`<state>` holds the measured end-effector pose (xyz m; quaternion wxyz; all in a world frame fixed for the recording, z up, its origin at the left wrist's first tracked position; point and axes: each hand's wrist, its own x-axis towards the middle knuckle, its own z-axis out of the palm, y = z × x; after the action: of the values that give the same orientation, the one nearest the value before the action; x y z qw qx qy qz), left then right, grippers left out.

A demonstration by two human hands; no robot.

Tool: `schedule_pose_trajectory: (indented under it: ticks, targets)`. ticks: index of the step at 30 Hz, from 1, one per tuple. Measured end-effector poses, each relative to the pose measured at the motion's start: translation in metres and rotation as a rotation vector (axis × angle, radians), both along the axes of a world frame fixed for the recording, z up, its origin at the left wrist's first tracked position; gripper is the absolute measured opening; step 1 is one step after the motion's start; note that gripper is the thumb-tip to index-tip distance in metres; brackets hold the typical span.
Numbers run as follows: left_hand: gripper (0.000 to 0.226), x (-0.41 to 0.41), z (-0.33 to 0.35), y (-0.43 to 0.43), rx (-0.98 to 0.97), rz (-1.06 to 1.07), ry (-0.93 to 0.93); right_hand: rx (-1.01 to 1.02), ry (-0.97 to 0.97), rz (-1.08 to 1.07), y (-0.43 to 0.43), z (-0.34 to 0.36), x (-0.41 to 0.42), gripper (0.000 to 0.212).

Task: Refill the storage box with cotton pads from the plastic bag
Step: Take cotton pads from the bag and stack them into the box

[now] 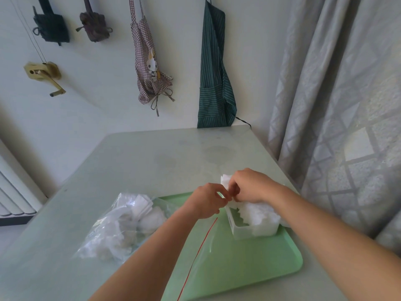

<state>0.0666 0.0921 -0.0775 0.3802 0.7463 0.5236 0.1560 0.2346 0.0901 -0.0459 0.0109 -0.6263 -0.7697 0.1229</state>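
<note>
Forearms are crossing the tray (249, 270); left hand (206, 202) and right hand (251, 185) are pinching cotton pads (262, 216) over the storage box (240, 232), seemingly almost full; more are waiting in the plastic bag (117, 227) left of it.

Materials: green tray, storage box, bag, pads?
The green tray looks like moulded plastic: smooth, matte, rounded rim. The storage box is probably white plastic, with thin rigid walls. The plastic bag is thin clear film: crinkled, glossy highlights, red seal line. The cotton pads look soft, white and fibrous, with fuzzy stacked edges.
</note>
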Motion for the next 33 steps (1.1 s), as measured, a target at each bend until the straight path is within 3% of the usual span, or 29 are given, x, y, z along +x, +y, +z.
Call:
schedule_pose_trajectory:
  ticks: [2, 7, 11, 14, 16, 18, 22, 25, 28, 31, 33]
  targets:
    - [0.023, 0.0, 0.0, 0.0, -0.003, 0.006, -0.008, 0.021, -0.036, 0.007, -0.001, -0.001, 0.001, 0.039]
    - [0.043, -0.002, 0.001, -0.003, 0.021, -0.024, 0.039, 0.021, -0.04, 0.015, -0.005, -0.001, -0.001, 0.052]
    - [0.042, -0.008, 0.015, -0.017, 0.072, -0.046, 0.079, 0.077, 0.012, -0.035, -0.012, 0.006, 0.001, 0.04]
    - [0.026, -0.024, 0.031, -0.039, 0.264, -0.012, 0.049, 0.151, 0.266, -0.077, -0.031, 0.017, -0.001, 0.031]
    - [0.01, -0.038, 0.042, -0.062, 0.342, 0.003, 0.068, 0.079, 0.426, -0.05, -0.051, 0.023, -0.008, 0.03]
    - [0.02, -0.053, 0.046, -0.086, 0.375, 0.017, 0.153, -0.077, 0.494, 0.021, -0.073, 0.025, -0.019, 0.028]
    - [0.045, -0.076, 0.042, -0.127, 0.34, 0.025, 0.416, -0.303, 0.394, 0.154, -0.103, 0.013, -0.044, 0.035]
    - [0.035, -0.089, 0.033, -0.141, 0.309, 0.074, 0.539, -0.341, 0.304, 0.19, -0.111, -0.001, -0.063, 0.047]
    - [0.015, -0.103, 0.026, -0.146, 0.318, 0.179, 0.446, -0.287, 0.285, 0.213, -0.12, -0.012, -0.083, 0.049]
    - [0.023, -0.108, 0.027, -0.15, 0.332, 0.287, 0.151, -0.154, 0.34, 0.248, -0.127, -0.024, -0.104, 0.044]
    - [0.013, -0.109, 0.029, -0.154, 0.349, 0.304, 0.016, -0.077, 0.356, 0.237, -0.124, -0.032, -0.12, 0.032]
